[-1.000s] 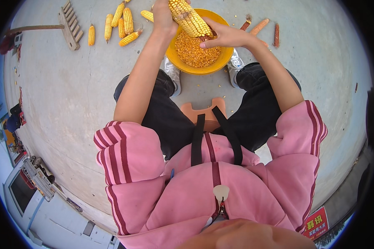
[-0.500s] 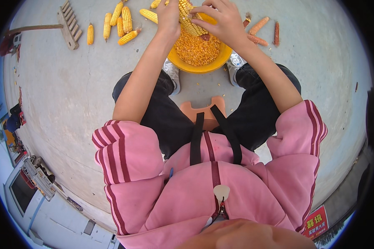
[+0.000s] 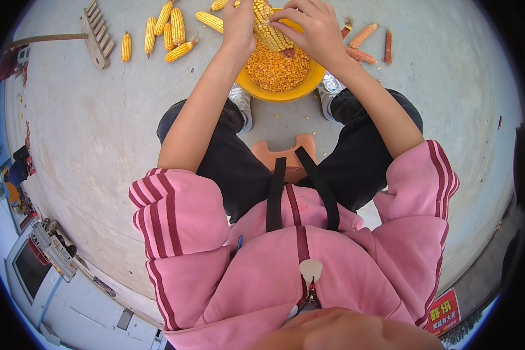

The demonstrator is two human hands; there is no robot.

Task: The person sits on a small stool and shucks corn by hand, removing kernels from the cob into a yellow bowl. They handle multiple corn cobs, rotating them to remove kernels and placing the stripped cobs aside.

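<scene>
Head view, corn ear (image 3: 274,38): above the bowl, mostly kernelled, partly bared
Left hand (image 3: 239,24): wrapped around its left side
Right hand (image 3: 314,29): fingers bent against it; pinching or not, cannot tell
Yellow bowl (image 3: 304,91): plenty of loose kernels (image 3: 277,73)
Bare cobs (image 3: 388,48): stripped, at right
Full ears (image 3: 177,27): unshelled, at left

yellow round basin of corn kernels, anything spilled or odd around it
A few loose yellow corn kernels lie on the grey floor between the yellow round basin and orange-brown stool; odd because the main heap sits inside the basin. Nothing else stands out.
</scene>
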